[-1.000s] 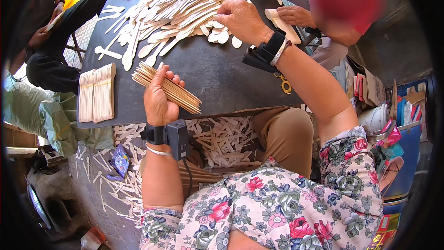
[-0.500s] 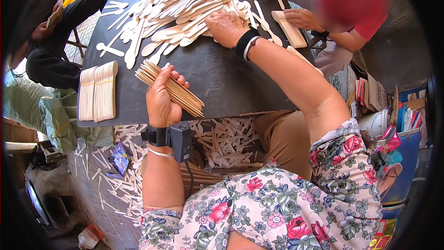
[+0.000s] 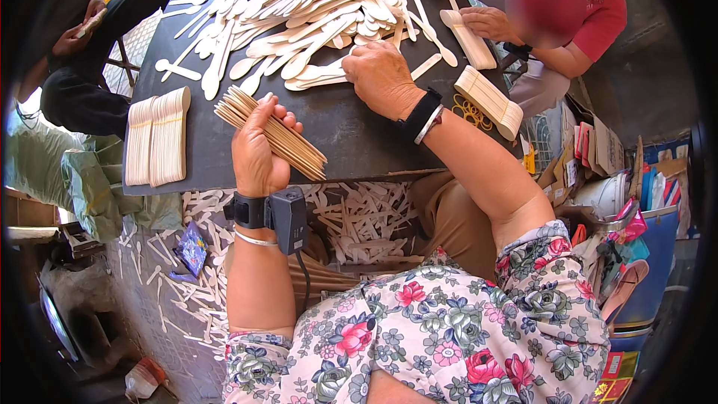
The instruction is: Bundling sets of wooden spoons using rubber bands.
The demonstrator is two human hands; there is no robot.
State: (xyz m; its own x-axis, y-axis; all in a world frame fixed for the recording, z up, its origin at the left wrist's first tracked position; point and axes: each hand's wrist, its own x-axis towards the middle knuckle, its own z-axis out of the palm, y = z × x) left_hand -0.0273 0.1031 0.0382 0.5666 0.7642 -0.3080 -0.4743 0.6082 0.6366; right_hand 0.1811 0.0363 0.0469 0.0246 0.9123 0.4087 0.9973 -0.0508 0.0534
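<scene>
My left hand [image 3: 258, 151] is closed round a bundle of wooden spoons [image 3: 299, 151], seen edge-on and tilted above the table's near side. At the near edge of a big loose pile of wooden spoons [image 3: 299, 7], my right hand [image 3: 383, 78] has its fingers bent down and pressed together. Spoons run right up to its fingers, and it appears to grip some; its fingertips are partly hidden. Two banded stacks of spoons [image 3: 158, 138] lie left of my left hand. Another banded stack [image 3: 488, 101] lies right of my right wrist, beside yellow rubber bands [image 3: 470, 114].
Across the dark table [image 3: 359, 142], a person in red [image 3: 591, 7] holds a spoon stack [image 3: 467, 39] and a single spoon. Another person's hands [image 3: 82, 30] show at far left. Many spoons [image 3: 366, 224] litter the floor. A blue bin [image 3: 654, 254] stands right.
My right hand has drawn back toward me at the pile's edge, uncovering spoons there. The stack and rubber bands by my right wrist now show more. My left hand still holds its bundle.
</scene>
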